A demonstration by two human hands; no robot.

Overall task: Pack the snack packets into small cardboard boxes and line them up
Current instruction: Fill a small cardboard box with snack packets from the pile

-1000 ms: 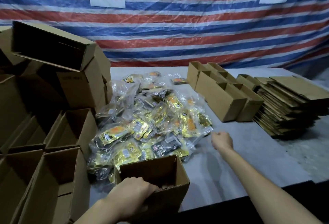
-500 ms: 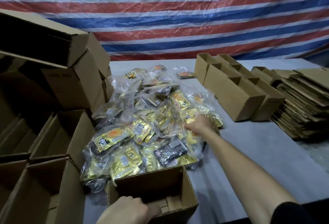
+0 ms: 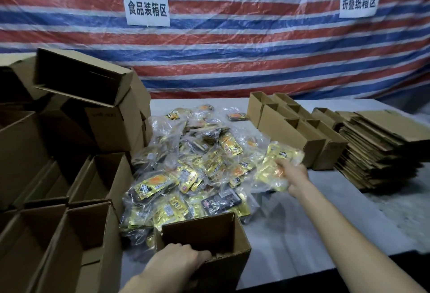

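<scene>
I note a grey table (image 3: 290,234) set against a striped tarpaulin (image 3: 232,60). The packet pile (image 3: 193,176) lies mid-table. The right hand (image 3: 294,176) grips a bag of yellow packets (image 3: 274,162) at the pile's right edge. The left hand (image 3: 176,262) curls over the rim of the open box (image 3: 235,234) just nearer than the pile. Flattened cartons (image 3: 381,150) are stacked well right of it.

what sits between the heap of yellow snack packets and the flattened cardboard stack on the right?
Head view: rows of small open brown cardboard boxes stand between the heap of yellow snack packets and the flattened cardboard stack.
</scene>
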